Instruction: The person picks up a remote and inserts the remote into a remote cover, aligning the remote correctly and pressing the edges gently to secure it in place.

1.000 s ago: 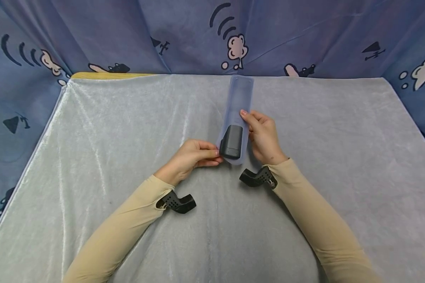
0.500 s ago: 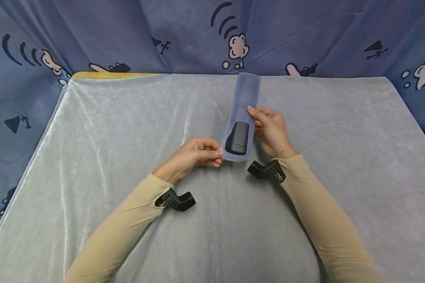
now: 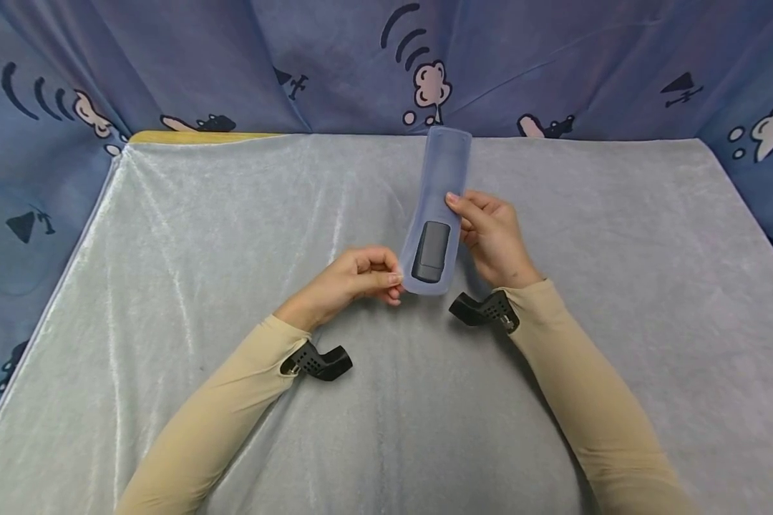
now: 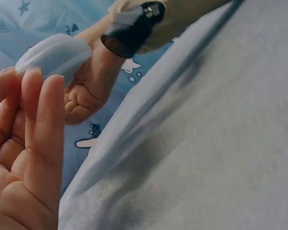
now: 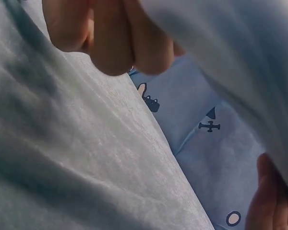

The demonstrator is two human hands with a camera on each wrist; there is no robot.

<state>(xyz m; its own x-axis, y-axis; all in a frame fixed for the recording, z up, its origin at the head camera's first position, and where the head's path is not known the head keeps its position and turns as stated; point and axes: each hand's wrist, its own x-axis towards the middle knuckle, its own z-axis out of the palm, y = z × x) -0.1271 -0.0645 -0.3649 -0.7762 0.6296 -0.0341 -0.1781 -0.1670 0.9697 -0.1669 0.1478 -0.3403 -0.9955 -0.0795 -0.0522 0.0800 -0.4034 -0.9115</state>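
A long, translucent bluish sleeve is held above the table, tilted slightly, its far end overlapping the table's back edge. Inside the outline of its near end sits a short, dark grey, block-like device. My left hand pinches the sleeve's near left corner between thumb and fingertips. On the other side, my right hand grips the right edge near mid-length, thumb on top and fingers underneath. The left wrist view shows the sleeve end-on; in the right wrist view its underside looms blurred. Neither wrist view shows the device.
A pale grey velvety cloth covers the table. Blue patterned fabric hangs behind and at the sides. Along the back left edge shows a yellow strip. Each wrist wears a black camera mount.
The sleeve and right hand have shifted right and slightly away. The device, which overlapped the sleeve's left edge, now lies within its outline. My left fingertips have moved from beside the device to the sleeve's corner.
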